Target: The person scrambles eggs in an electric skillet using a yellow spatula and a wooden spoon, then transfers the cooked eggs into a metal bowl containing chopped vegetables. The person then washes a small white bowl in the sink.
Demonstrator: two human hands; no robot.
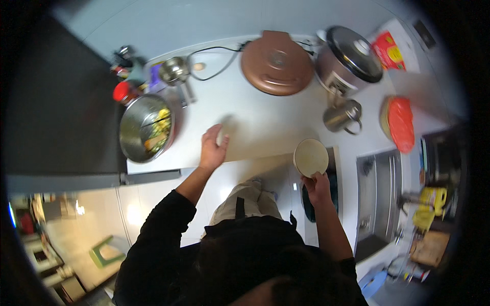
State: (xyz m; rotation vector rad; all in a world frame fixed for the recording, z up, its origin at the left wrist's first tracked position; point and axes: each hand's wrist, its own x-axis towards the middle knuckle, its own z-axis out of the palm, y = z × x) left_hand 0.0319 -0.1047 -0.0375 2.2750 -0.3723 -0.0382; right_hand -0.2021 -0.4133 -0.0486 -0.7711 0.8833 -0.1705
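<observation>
My right hand [317,187] grips a pale bowl [311,157] by its near rim, over the counter's front edge. Over the counter [260,126], my left hand [214,147] has its fingers apart and holds nothing. A large metal pot [130,128] stands to its left, with yellow and green chopped food [162,122] and what looks like a wooden utensil [155,143] in it. Behind the pot lies a small steel pan or ladle [174,69]. A steel pitcher [342,115] stands beyond the bowl, slightly to its right.
At the back are a round brown electric griddle [277,63] with a cord and a lidded cooker [352,57]. A red-lidded jar [123,92] stands behind the pot. On the right are a red plastic bag [401,124] and a steel sink [377,202]. An open drawer or bin [332,191] lies below the bowl.
</observation>
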